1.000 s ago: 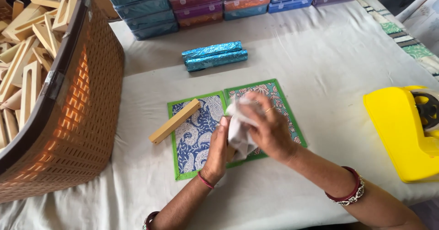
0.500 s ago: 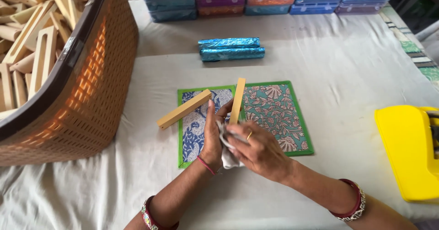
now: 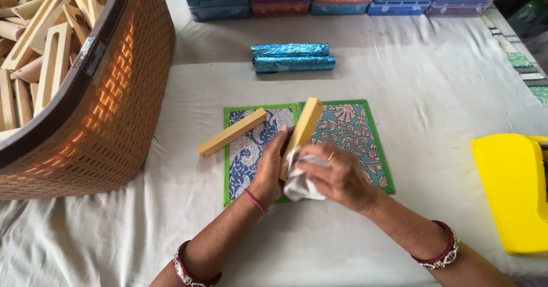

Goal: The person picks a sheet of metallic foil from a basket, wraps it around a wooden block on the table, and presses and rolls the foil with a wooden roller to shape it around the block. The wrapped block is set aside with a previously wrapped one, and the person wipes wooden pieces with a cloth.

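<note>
- Many wooden pieces fill the basket (image 3: 108, 93) at left.
- Left hand (image 3: 273, 170) grips the block (image 3: 301, 133), tilted above the mats (image 3: 348, 133).
- Right hand (image 3: 339, 175) pinches a cloth (image 3: 299, 184) against it (loose grip risks dropping the block).

Wooden block (image 3: 301, 134) now upright between both hands, white cloth (image 3: 301, 182) lower at its base.

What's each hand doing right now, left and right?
Left hand: closed around the lower end of the wooden block, held tilted.
Right hand: fingers closed on a white cloth, pressed against the block.
</note>
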